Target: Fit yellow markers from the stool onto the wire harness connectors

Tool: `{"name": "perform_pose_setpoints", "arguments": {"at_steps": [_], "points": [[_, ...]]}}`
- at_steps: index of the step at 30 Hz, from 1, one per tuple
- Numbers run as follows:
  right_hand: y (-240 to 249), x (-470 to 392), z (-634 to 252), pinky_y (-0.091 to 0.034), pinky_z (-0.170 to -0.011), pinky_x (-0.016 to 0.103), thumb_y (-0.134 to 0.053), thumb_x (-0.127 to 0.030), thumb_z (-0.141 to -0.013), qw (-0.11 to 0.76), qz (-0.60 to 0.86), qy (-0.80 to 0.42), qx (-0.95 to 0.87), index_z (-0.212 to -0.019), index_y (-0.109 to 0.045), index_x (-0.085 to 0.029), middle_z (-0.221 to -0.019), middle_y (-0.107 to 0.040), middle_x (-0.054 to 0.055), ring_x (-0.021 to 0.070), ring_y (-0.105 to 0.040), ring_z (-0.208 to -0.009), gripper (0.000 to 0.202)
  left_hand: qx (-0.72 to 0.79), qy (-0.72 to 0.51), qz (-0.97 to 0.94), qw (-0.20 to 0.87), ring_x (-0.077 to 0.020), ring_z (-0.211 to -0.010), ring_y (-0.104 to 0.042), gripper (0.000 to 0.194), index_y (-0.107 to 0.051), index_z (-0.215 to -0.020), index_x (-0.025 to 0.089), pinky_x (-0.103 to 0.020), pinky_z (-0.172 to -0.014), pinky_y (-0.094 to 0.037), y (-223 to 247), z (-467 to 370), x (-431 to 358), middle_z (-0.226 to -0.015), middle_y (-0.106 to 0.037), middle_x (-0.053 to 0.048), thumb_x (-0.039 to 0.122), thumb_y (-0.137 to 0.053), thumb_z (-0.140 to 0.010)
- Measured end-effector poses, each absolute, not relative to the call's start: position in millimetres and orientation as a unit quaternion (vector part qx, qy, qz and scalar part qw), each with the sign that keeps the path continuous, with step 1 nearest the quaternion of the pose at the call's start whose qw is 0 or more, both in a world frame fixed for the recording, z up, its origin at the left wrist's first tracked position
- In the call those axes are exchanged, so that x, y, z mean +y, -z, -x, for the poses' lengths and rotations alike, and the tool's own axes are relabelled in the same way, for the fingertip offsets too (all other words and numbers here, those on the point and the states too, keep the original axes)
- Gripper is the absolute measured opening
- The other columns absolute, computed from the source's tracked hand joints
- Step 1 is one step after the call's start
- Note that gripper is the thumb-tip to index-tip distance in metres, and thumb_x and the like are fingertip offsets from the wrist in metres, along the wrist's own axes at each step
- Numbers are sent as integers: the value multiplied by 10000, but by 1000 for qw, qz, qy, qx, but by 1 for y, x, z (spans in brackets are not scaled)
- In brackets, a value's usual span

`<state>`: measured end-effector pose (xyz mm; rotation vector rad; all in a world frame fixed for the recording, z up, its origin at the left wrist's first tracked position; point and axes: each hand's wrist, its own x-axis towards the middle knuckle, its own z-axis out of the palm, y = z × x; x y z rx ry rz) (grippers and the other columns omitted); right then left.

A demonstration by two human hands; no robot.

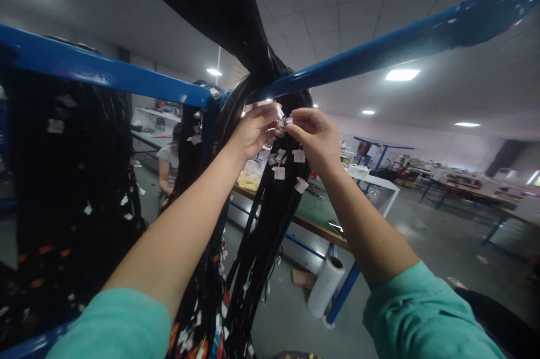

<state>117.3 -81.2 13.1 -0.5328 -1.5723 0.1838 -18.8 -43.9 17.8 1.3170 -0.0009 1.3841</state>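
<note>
My left hand [255, 129] and my right hand [316, 133] meet in front of a hanging bundle of black cables [270, 229]. Between the fingertips of both hands is a small whitish piece [283, 122], too small to name exactly; it looks partly clear. Both hands are closed in a pinch on it. Just below my fingers, several white label tags [278, 172] stick out from the cables. The bundle hangs over a blue rack arm [358, 54], which passes above my hands.
More black cables [71, 167] hang at the left under a blue rail [101, 69]. A seated person [167, 165] is behind the rack. Beyond my hands stands a green-topped workbench [314, 207], with a white roll [325, 286] upright on the floor below. Other tables [472, 190] stand at the right.
</note>
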Motion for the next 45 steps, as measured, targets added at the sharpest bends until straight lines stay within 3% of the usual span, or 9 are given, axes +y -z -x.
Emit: {"name": "perform_pose_setpoints", "arguments": {"at_steps": [10,16,26,32,38,45], "points": [[-13,-72,-118,-520,-808,324,-648,-141,-649,660,255,-55,-705,-835,-565,-214,-836,-613,-5,136,-613,-817,217,32,-592,-576,563,-52,-505,-510,112,-645,-795,148,-178,-471,-396,-17,18,-39,-648,-587,23,202,-716,-726],[-12,-73,-118,-505,-756,304,-623,-131,-658,646,264,22,-716,-810,-573,-212,-851,-603,0,135,-601,-781,179,44,-607,-591,530,-44,-475,-485,126,-627,-791,134,-176,-445,-373,-18,17,-40,-636,-564,26,229,-699,-749],[-25,-85,-110,-462,-672,289,-599,-99,-651,611,294,49,-733,-754,-590,-214,-674,-535,-40,112,-548,-639,155,65,-619,-573,533,-43,-422,-479,78,-558,-769,154,-163,-414,-342,-24,16,-45,-578,-526,40,150,-563,-846],[-29,-79,-112,-466,-655,295,-597,-118,-649,610,302,15,-733,-729,-619,-199,-656,-568,-30,116,-550,-629,116,78,-602,-587,535,-51,-402,-473,100,-554,-738,149,-168,-378,-328,-27,16,-43,-575,-527,34,182,-608,-816],[-30,-80,-110,-494,-702,342,-631,-129,-645,610,318,11,-725,-703,-639,-188,-699,-637,-3,152,-602,-676,83,73,-601,-604,518,-63,-380,-463,120,-548,-731,146,-184,-371,-337,-29,15,-41,-535,-495,44,149,-538,-851],[-28,-81,-109,-491,-748,351,-632,-113,-659,619,308,56,-720,-691,-665,-198,-722,-664,-8,152,-610,-706,96,79,-598,-608,515,-54,-381,-458,120,-554,-723,145,-181,-377,-330,-29,16,-42,-528,-479,52,156,-557,-842]]}}
